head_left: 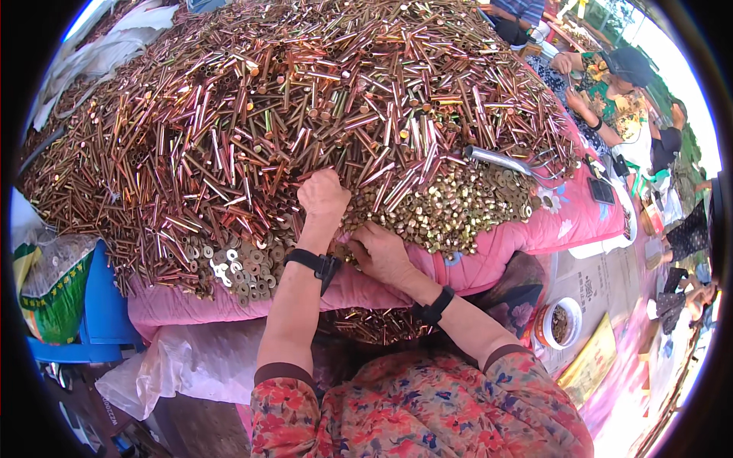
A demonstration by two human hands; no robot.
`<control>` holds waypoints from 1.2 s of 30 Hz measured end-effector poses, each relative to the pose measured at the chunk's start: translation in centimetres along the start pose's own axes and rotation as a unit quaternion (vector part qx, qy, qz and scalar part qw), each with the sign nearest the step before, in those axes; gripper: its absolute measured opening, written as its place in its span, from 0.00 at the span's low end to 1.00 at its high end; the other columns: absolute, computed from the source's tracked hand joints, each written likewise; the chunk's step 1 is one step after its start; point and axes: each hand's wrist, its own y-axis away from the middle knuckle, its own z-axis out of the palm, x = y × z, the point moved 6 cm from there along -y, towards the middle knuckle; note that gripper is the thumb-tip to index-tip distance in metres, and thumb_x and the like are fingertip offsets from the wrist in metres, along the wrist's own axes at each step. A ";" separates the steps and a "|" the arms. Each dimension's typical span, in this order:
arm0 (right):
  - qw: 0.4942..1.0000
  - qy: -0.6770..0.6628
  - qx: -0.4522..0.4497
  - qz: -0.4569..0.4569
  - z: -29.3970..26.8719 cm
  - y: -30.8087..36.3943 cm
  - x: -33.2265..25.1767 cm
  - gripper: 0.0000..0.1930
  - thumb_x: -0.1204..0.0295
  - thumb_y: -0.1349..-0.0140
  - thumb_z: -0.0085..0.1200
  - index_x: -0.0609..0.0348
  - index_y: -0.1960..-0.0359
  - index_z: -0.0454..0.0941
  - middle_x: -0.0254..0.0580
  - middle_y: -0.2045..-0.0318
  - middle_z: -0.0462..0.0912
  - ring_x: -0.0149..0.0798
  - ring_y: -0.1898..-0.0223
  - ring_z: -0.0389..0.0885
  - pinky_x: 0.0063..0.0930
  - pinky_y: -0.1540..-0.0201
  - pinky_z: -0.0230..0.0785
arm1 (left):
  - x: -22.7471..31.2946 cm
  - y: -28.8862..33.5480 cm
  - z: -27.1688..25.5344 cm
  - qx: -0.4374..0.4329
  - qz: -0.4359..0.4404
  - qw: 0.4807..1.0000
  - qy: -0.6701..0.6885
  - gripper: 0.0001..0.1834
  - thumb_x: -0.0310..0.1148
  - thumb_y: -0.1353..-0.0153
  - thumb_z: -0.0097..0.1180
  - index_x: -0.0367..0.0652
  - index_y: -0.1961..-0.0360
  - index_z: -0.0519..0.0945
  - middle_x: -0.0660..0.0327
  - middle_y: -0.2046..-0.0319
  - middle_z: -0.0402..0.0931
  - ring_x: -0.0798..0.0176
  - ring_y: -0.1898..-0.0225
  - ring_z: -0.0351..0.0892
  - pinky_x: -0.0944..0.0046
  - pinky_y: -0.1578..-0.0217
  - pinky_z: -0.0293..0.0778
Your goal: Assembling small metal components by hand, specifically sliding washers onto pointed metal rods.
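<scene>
A large heap of copper-coloured metal tubes and bolts (305,91) spreads in front of me. My left hand (324,200) is curled into a fist at the near side of this heap, back of the hand up. Whatever its fingers hold is hidden. Just right of it and nearer to me, my right hand (382,253) has its thumb and fingers bent together beside a pile of small brass-coloured nuts (450,210). What it pinches, if anything, is too small to make out. Flat round washers (248,267) lie left of my left forearm.
A pink quilted cloth (504,252) lies under the heap's near edge. A bent metal pipe (496,159) rests on the right side, near a dark phone (601,191). A white bucket (559,324) stands lower right. Another person (622,99) sits at the far right.
</scene>
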 end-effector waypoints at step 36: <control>0.957 -0.233 0.141 0.100 -3.4 6.6 -3.6 0.05 0.73 0.39 0.53 0.61 0.65 0.75 0.42 0.78 0.77 0.30 0.80 0.72 0.23 0.77 0.65 | -1.9 22.7 1.8 -0.157 -0.145 0.566 0.796 0.17 0.32 0.36 0.51 0.39 0.48 0.74 0.70 0.78 0.69 0.77 0.82 0.64 0.76 0.82 0.62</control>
